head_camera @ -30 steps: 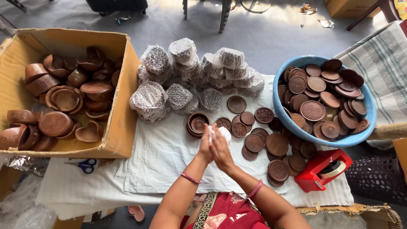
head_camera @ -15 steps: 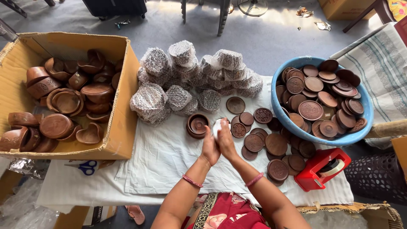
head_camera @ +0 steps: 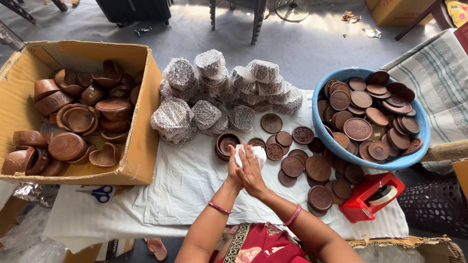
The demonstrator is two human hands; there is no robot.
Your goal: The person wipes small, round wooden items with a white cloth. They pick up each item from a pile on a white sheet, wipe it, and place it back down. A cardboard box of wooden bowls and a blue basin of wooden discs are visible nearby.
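My left hand (head_camera: 234, 171) and my right hand (head_camera: 252, 174) are pressed together around a small white wrapped bundle (head_camera: 254, 152) above the white cloth (head_camera: 185, 190). Its top pokes out between my fingers; what is inside it is hidden. Just ahead of my hands stands a short stack of brown clay bowls (head_camera: 227, 145). Loose round clay lids (head_camera: 292, 165) lie to the right of my hands.
A cardboard box (head_camera: 141, 141) of clay bowls stands at the left. Several foam-net wrapped bundles (head_camera: 214, 92) are piled at the back. A blue tub (head_camera: 336, 146) of lids is at the right, with a red tape dispenser (head_camera: 370, 197) near it. Blue-handled scissors (head_camera: 100, 194) lie by the box.
My joined hands have shifted slightly forward and right with the white bundle, and the white wrapping now shows more at the top of my fingers.
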